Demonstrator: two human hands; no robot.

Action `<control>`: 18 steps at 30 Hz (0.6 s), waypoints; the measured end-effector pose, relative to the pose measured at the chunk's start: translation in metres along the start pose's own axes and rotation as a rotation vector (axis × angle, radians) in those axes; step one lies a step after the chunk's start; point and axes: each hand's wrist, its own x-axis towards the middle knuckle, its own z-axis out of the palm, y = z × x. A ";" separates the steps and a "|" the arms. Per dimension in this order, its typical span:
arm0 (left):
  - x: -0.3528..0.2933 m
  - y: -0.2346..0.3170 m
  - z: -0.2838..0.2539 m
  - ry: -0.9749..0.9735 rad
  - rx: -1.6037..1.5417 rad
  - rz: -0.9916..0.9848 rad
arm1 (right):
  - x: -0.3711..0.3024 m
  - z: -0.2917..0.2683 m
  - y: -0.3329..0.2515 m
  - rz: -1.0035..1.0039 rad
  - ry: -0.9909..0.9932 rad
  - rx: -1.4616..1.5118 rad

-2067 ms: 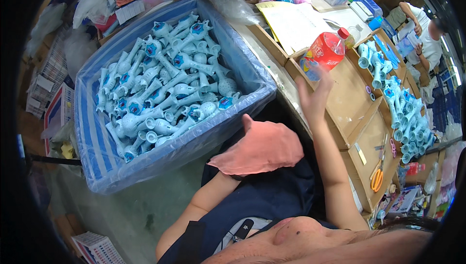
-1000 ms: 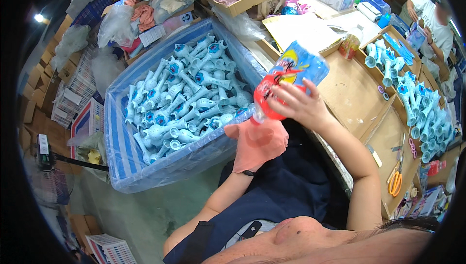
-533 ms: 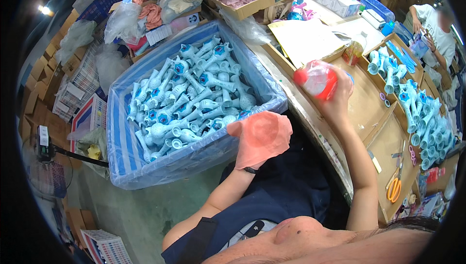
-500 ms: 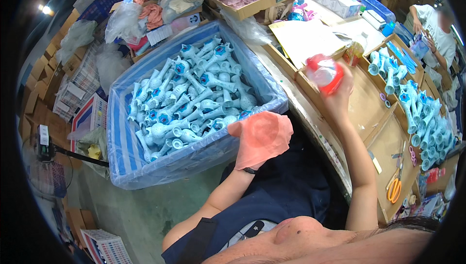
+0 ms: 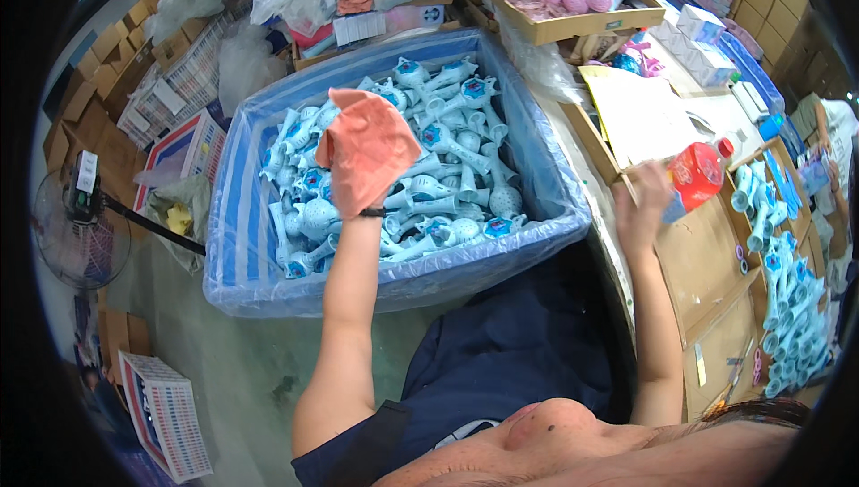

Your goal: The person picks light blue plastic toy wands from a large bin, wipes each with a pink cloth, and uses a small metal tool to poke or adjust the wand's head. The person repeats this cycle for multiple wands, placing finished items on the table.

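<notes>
My left hand (image 5: 362, 174) is over the blue-and-white bin (image 5: 259, 294), carrying an orange cloth (image 5: 371, 142) that covers its fingers. Beneath it lie many light blue plastic toy parts (image 5: 420, 192), with flared ends, rounded dotted parts and blue emblems with red centres. At the tray on the worktable, my right hand (image 5: 642, 209) is beside a tilted red-labelled bottle (image 5: 693, 178) with a red cap. Motion smears its fingers, so whether they still grip the bottle cannot be made out.
More light blue parts (image 5: 792, 321) lie in a cardboard tray at the right. An open box (image 5: 586, 26) of pink parts stands at the back. Scissors (image 5: 729, 388) lie on the tray. A fan (image 5: 80, 227) stands at the left, and another person (image 5: 837, 142) is at the far right.
My left hand has moved forward and left over the bin with the cloth. My right hand has come down toward the tray, and the red bottle is lower and further right. The view has shifted.
</notes>
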 end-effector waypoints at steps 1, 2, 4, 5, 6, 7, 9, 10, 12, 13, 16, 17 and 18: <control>0.008 0.006 -0.006 0.035 -0.010 0.016 | 0.004 0.010 -0.019 -0.038 -0.296 0.076; 0.011 0.010 -0.012 0.069 -0.030 0.020 | 0.012 0.031 -0.035 -0.172 -0.405 0.183; 0.010 0.010 -0.024 0.147 -0.071 0.006 | 0.020 0.076 -0.061 -0.402 -0.611 0.318; 0.007 0.007 -0.029 0.186 -0.090 -0.018 | 0.021 0.104 -0.073 -0.428 -0.768 0.335; 0.003 0.004 -0.032 0.211 -0.105 -0.049 | 0.019 0.128 -0.082 -0.438 -0.971 0.271; 0.000 0.001 -0.034 0.230 -0.119 -0.084 | 0.015 0.155 -0.091 -0.460 -1.051 0.211; -0.004 -0.005 -0.035 0.226 -0.116 -0.157 | 0.005 0.208 -0.108 -0.419 -1.284 0.148; -0.004 -0.008 -0.035 0.186 -0.096 -0.184 | -0.001 0.231 -0.115 -0.403 -1.389 0.076; -0.001 -0.013 -0.036 0.052 -0.008 -0.181 | -0.013 0.270 -0.125 -0.338 -1.516 0.010; 0.002 -0.016 -0.038 -0.023 0.041 -0.162 | -0.020 0.283 -0.128 -0.297 -1.557 -0.043; 0.012 -0.022 -0.051 -0.085 0.117 -0.117 | -0.035 0.302 -0.127 -0.147 -1.675 -0.020; 0.015 -0.023 -0.056 -0.075 0.133 -0.100 | -0.036 0.305 -0.125 -0.066 -1.654 0.009; 0.016 -0.025 -0.059 -0.053 0.127 -0.096 | -0.034 0.305 -0.123 0.015 -1.656 0.038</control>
